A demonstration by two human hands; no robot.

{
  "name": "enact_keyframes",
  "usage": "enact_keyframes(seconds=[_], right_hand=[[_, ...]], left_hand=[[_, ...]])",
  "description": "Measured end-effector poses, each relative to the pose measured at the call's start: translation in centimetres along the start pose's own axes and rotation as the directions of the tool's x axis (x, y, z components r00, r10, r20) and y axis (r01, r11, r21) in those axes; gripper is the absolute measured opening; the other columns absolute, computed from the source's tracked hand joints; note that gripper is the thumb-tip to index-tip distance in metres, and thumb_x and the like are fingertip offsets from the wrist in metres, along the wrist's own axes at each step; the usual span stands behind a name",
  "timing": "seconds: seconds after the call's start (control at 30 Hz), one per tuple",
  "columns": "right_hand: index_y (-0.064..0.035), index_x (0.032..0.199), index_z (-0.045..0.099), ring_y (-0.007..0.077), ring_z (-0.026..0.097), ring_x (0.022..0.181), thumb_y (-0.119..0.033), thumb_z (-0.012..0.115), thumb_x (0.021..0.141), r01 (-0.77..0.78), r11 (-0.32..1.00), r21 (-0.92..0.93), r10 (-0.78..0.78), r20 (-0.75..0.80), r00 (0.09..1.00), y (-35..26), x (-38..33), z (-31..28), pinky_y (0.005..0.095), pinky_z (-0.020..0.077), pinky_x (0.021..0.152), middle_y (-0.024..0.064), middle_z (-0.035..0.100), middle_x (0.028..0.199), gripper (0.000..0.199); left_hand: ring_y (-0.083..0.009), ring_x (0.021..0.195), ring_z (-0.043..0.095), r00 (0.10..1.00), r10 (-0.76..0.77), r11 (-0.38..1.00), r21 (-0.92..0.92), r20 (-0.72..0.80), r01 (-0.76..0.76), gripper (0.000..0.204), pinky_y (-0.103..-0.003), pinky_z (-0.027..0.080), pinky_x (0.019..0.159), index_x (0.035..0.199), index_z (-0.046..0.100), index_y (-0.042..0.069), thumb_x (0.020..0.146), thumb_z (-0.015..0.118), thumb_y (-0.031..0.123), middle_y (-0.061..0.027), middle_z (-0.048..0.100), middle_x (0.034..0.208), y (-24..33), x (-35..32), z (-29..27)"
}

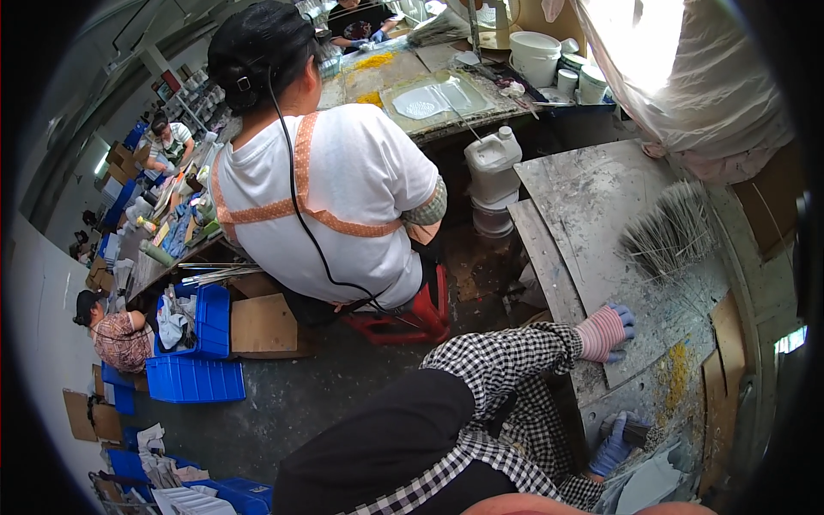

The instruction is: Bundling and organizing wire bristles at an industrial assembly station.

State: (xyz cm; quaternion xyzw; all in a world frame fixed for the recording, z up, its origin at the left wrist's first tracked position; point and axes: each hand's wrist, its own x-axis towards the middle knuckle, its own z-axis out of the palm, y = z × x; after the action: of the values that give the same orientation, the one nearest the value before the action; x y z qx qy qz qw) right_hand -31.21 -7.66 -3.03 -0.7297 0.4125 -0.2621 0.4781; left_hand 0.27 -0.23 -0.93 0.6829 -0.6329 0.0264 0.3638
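My left hand [608, 332], in a pale blue glove with a pink-striped cuff, lies on the edge of a grey, paint-flecked board [571, 197]. Its fingers are stretched out and hold nothing I can see. Nearer to me, my right hand [613, 448], in a blue glove, is closed around a dark grey block-like thing [636, 430]; its exact kind is unclear. Yellow bits [676, 378] are scattered on the worktop just beyond that hand. Pale, flat sheet-like pieces [650, 483] lie beside it. Beyond my left hand a pile of thin grey wire-like sticks [669, 230] rests on the board.
A person in a white shirt [335, 197] sits on a red stool [403, 313] close by, back toward me. A white jug [493, 163] stands between the two worktops. Blue crates [196, 380] are on the floor at left. A pale cloth [687, 94] hangs at upper right.
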Motion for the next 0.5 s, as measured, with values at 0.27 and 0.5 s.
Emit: enact_keyframes(seconds=[0.27, 0.5], right_hand=[[-0.0028, 0.121, 0.055, 0.0185, 0.057, 0.11, -0.015, 0.068, 0.1, -0.041, 0.993, 0.114, 0.041, -0.002, 0.999, -0.8, 0.1, 0.1, 0.0365, 0.0439, 0.105, 0.0048, 0.061, 0.114, 0.028], [-0.0037, 0.126, 0.054, 0.0184, 0.056, 0.113, -0.017, 0.071, 0.098, -0.197, 0.871, 0.449, 0.208, 0.026, 0.978, -2.8, -1.1, 0.1, 0.0377, 0.0443, 0.104, 0.0064, 0.061, 0.114, 0.035]], left_hand=[[-0.0339, 0.115, 0.055, 0.997, -0.063, 0.998, -0.023, 0.053, 0.065, 0.052, -0.048, 0.045, 0.098, 0.111, 0.066, 0.009, 0.074, 0.078, 0.043, -0.0132, 0.06, 0.12, 0.3, 0.7, -1.7], [-0.0321, 0.114, 0.062, 0.935, 0.322, 0.82, -0.45, -0.151, -0.355, 0.056, -0.046, 0.051, 0.097, 0.116, 0.072, 0.012, 0.076, 0.081, 0.051, -0.0132, 0.067, 0.118, 13.5, 6.1, -5.9]])
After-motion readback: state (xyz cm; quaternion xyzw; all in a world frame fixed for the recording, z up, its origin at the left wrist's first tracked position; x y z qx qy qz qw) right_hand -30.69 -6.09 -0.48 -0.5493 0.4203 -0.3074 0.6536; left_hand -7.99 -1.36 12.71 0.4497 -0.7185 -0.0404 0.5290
